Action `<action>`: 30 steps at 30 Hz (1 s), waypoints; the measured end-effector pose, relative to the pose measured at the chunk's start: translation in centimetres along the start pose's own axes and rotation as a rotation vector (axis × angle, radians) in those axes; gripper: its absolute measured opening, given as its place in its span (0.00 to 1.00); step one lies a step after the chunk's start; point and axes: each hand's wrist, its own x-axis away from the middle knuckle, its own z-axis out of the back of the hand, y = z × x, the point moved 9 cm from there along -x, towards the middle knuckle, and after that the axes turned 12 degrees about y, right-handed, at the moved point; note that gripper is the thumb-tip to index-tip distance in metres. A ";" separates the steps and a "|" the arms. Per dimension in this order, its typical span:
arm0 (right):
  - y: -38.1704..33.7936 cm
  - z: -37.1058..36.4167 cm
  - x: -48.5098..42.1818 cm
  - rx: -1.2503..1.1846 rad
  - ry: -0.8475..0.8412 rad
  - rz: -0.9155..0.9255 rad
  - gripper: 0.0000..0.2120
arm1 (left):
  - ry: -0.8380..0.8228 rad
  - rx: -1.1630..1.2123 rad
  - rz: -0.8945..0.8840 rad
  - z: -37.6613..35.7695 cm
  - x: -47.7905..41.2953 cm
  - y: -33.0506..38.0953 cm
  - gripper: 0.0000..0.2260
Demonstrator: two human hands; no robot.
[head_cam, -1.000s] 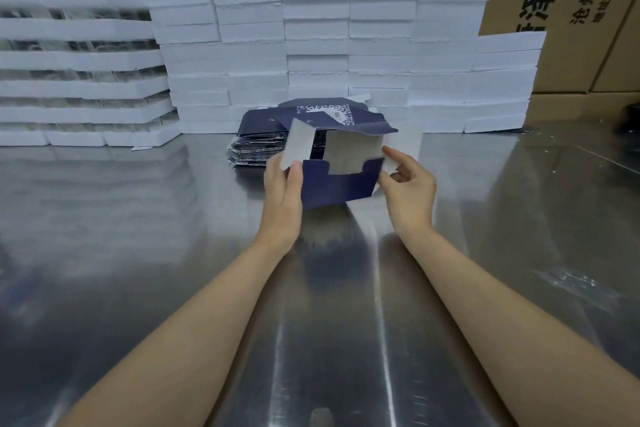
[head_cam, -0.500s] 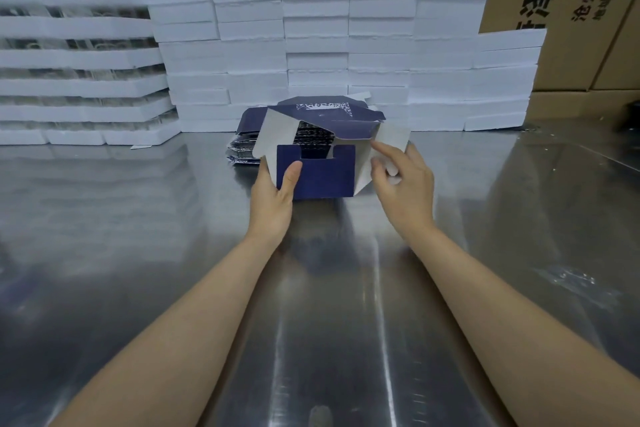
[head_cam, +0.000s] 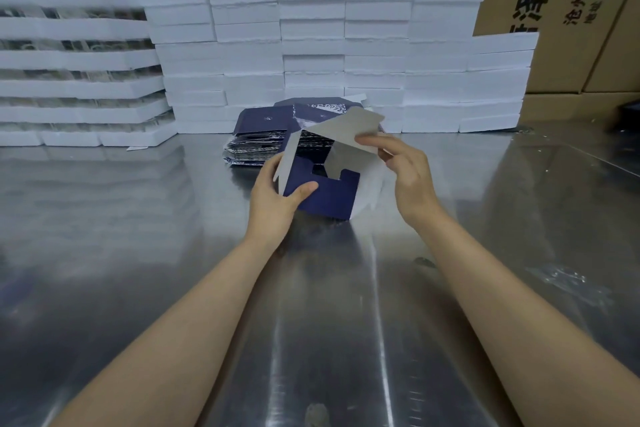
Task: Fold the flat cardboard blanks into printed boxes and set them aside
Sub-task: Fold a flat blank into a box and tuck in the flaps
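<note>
Navy half-folded box point(head_cam: 322, 192) held above steel worktop point(head_cam: 104, 218): left hand point(head_cam: 277, 199) grips its corner, right hand point(head_cam: 407, 172) pinches white flap point(head_cam: 349, 130). Behind box, flat blanks point(head_cam: 258, 142), partly hidden; behind those, white foam stacks point(head_cam: 311, 28).

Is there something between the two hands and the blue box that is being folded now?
No, nothing visible. The left hand already grips the half-folded box at its left side, and the right hand pinches its raised grey flap. The stack of flat blanks lies behind the box.
</note>
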 end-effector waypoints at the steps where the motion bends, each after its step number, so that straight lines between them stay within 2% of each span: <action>1: 0.2 -0.1 0.1 -0.011 -0.003 -0.022 0.25 | 0.006 -0.011 -0.003 0.1 0.0 0.0 0.26; 4: 0.2 -0.7 0.5 0.045 -0.024 0.019 0.23 | -0.036 -0.079 -0.069 -0.3 0.2 0.5 0.32; 7: 0.3 -1.0 0.7 0.190 -0.025 0.166 0.17 | -0.201 -0.167 -0.219 -2.1 1.3 1.6 0.36; 9: 0.7 -0.9 0.9 0.231 -0.005 0.203 0.17 | -0.276 -0.261 -0.335 -3.0 2.1 2.2 0.36; 14: 1.5 0.1 0.8 0.303 0.055 0.217 0.21 | -0.308 -0.371 -0.550 -3.0 2.5 3.4 0.38; 19: 1.8 0.9 0.7 0.247 0.137 0.107 0.25 | -0.455 -0.460 -0.600 -3.4 2.8 3.1 0.42; 22: 1.6 1.0 0.6 0.233 0.136 0.094 0.26 | -0.510 -0.533 -0.546 -3.9 2.9 1.9 0.44; 23: 1.6 0.8 0.7 0.229 0.123 0.096 0.25 | -0.495 -0.526 -0.529 -3.9 2.8 1.7 0.43; 26: 1.4 0.1 1.0 0.249 0.104 0.129 0.10 | -0.387 -0.449 -0.524 -2.9 2.0 2.0 0.38; 30: 1.0 -0.2 1.4 0.203 0.126 0.150 0.04 | -0.352 -0.422 -0.517 -2.5 1.7 2.2 0.36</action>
